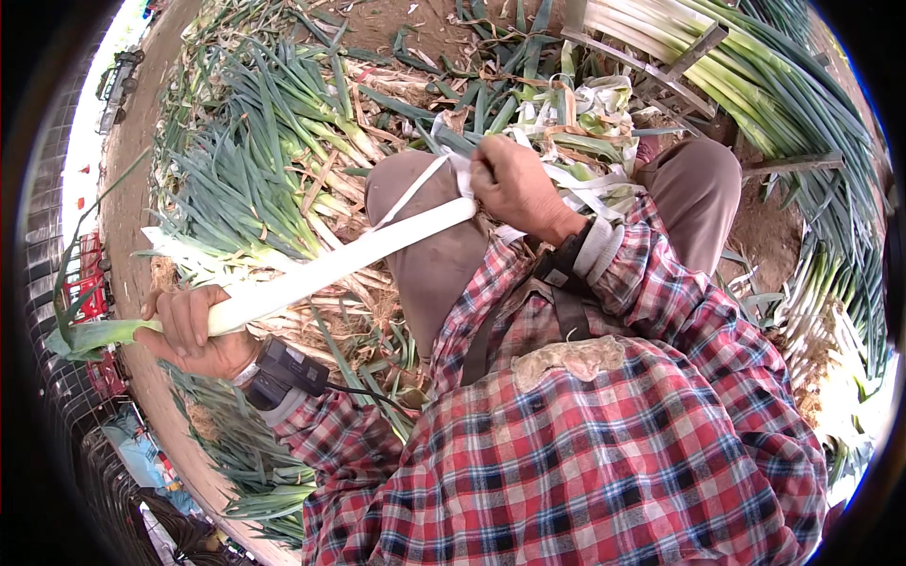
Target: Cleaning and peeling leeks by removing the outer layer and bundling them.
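I see left hand (193, 325) clamped round a mostly stripped leek (340, 266), right hand (519, 189) closed on a peeled strip (408, 195). Heaped leeks (255, 160) look undone; racked leeks (727, 85) seem finished.

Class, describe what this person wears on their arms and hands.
The left hand and right hand wear no gloves. The plaid sleeves are red, white and dark blue, with pale grey cuffs at the wrists. A boxy black device with a black cable sits at the left wrist; a black band at the right.
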### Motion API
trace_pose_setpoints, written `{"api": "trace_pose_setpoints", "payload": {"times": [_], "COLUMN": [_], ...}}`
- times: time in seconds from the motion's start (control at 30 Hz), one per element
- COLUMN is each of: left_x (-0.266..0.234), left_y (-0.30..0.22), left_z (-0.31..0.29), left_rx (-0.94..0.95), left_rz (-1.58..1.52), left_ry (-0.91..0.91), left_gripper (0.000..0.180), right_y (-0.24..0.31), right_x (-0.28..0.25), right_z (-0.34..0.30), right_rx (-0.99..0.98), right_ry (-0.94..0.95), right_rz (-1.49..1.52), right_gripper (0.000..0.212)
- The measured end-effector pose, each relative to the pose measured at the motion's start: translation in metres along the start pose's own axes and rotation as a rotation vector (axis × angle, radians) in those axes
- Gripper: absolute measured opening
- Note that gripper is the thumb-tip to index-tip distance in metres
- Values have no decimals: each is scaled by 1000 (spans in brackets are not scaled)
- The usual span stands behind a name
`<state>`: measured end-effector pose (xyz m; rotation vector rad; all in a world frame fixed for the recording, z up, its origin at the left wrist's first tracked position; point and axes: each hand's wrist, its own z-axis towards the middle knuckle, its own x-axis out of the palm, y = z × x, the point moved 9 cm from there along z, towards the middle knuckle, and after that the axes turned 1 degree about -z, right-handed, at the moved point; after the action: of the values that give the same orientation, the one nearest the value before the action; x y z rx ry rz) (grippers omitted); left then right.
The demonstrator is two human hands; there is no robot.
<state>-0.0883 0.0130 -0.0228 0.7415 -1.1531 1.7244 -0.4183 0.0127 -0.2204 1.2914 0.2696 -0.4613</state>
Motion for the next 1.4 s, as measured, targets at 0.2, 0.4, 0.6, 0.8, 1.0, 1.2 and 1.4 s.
{"api": "trace_pose_setpoints", "payload": {"times": [0.2,0.4,0.6,0.8,1.0,1.2,1.4], "left_x": [10,21,102,233,321,322,196], "left_y": [12,19,106,295,421,493,558], "left_z": [9,29,101,143,123,145,200], "left_rx": [-25,-54,-143,-247,-44,88,328], "left_rz": [-60,43,392,989,1181,1208,1535], "left_ry": [107,43,330,554,1165,1488,1556], "left_gripper": [23,24,17,19,34,30,26], "right_y": [-150,43,122,210,224,169,69], "right_x": [-89,-44,-113,-323,-373,-438,-500], "right_z": [-8,-15,22,44,82,102,73], "right_rx": [444,-279,-416,-931,-729,-441,-296], "right_ry": [-251,96,-37,-619,-330,-253,-255], "right_rz": [-341,52,107,-394,-1272,-1415,-1518], "right_gripper": [27,41,42,47,50,33,48]}}
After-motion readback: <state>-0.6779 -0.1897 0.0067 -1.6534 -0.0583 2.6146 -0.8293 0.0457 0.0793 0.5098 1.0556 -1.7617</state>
